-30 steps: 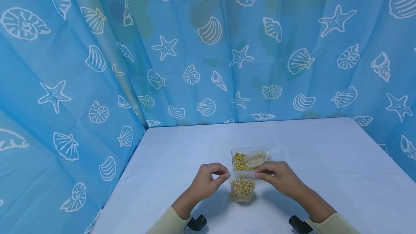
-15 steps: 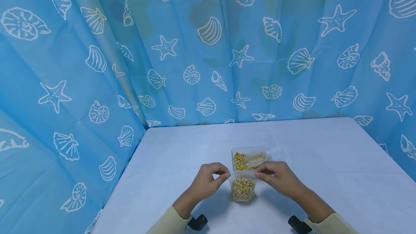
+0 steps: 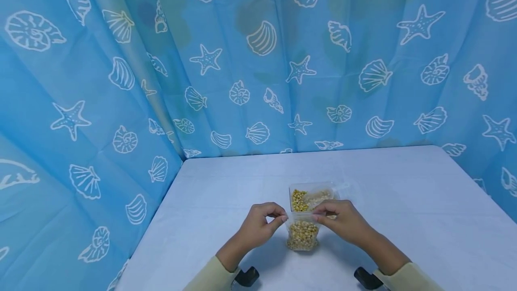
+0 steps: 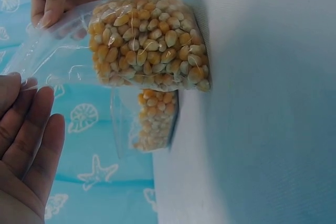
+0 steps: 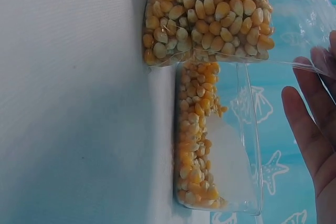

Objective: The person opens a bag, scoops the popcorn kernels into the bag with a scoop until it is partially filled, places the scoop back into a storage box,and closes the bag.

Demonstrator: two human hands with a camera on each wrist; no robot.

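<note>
A clear plastic zip bag [image 3: 303, 235] stands upright on the table, its lower part full of yellow corn kernels [image 4: 147, 45]. My left hand [image 3: 259, 224] pinches the bag's top edge at the left corner between thumb and forefinger. On the other side, my right hand [image 3: 344, 222] pinches the same top edge, right of its middle. The upper strip of the bag is held taut and looks flat; whether its seal is closed cannot be made out. In the right wrist view, the remaining fingers of the right hand [image 5: 315, 129] are spread loosely beside the bag.
Just behind the bag is a clear rectangular container [image 5: 254, 145] with loose corn kernels [image 5: 197, 166] and a whitish translucent piece [image 5: 228, 153] lying in it. A white cloth [image 3: 218, 183] covers the table. Blue shell-print curtains [image 3: 242, 57] hang behind and at the left.
My right hand has slid slightly left along the bag's top edge, closer to the left hand. The left hand keeps its pinch on the corner. The head view has shifted a little.
</note>
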